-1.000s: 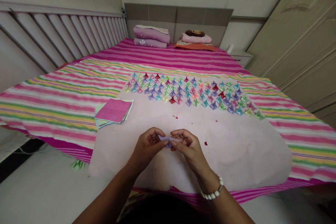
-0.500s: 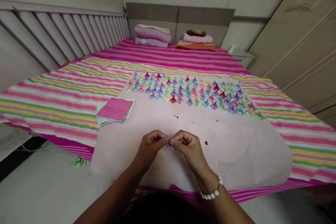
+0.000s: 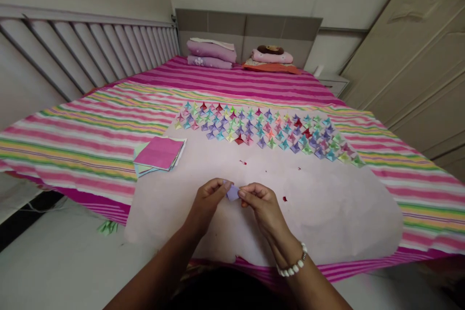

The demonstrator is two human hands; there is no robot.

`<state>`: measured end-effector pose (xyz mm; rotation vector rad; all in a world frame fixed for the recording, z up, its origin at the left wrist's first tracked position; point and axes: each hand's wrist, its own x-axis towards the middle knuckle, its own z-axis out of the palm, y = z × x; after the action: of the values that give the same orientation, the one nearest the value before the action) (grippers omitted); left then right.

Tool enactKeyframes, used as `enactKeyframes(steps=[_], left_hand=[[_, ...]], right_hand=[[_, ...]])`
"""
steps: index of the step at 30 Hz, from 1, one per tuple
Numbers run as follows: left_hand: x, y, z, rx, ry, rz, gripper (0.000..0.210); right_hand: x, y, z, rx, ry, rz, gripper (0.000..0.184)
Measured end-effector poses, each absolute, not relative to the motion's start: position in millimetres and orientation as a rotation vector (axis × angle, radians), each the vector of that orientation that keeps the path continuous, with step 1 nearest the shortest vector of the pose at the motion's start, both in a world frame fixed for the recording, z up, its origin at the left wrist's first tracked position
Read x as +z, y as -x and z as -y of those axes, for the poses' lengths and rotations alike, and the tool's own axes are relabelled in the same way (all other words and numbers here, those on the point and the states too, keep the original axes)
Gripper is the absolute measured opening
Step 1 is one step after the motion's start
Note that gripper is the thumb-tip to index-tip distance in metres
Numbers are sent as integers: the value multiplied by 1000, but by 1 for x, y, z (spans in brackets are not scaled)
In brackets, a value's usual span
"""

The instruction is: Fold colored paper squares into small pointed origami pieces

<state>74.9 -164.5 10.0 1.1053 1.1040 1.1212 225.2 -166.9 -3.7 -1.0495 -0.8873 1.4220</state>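
A small folded piece of purple paper (image 3: 233, 193) is stretched between my two hands above the white sheet (image 3: 167, 218). My left hand (image 3: 212, 196) pinches its left corner between thumb and forefinger. On the other side, my right hand (image 3: 259, 199) grips the right edge the same way, with a white bead bracelet (image 3: 293, 267) on that wrist. Beyond the hands, rows of small folded paper pieces (image 3: 249, 128) in many colours cover the far part of the sheet. To the left lies a stack of coloured paper squares (image 3: 160, 152), pink on top.
The sheet lies on a bed with a striped cover (image 3: 72, 131). Small dark red scraps (image 3: 285, 199) are scattered on it. Folded bedding (image 3: 211, 53) is piled by the headboard (image 3: 283, 26). Green paper (image 3: 107, 227) lies on the floor at left.
My hands have moved slightly apart, and the purple paper now shows as a flat folded face between them. The stack and rows stay as they were.
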Motion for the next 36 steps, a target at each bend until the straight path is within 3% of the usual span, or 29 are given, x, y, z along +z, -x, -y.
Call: enactKeyframes(steps=[7,23,36], left_hand=[[8,-79,164,1066,-1114,-1093,19],[-4,-90,173,938,-1663,-1249,31],[2,-78,176,1015,-1606,-1202,31]], right_hand=[[-4,-227,167,1378,1031,835,16],[-17,-227,173,1322,1065,849,19],[-10,-229,179,1538,989,702,20]])
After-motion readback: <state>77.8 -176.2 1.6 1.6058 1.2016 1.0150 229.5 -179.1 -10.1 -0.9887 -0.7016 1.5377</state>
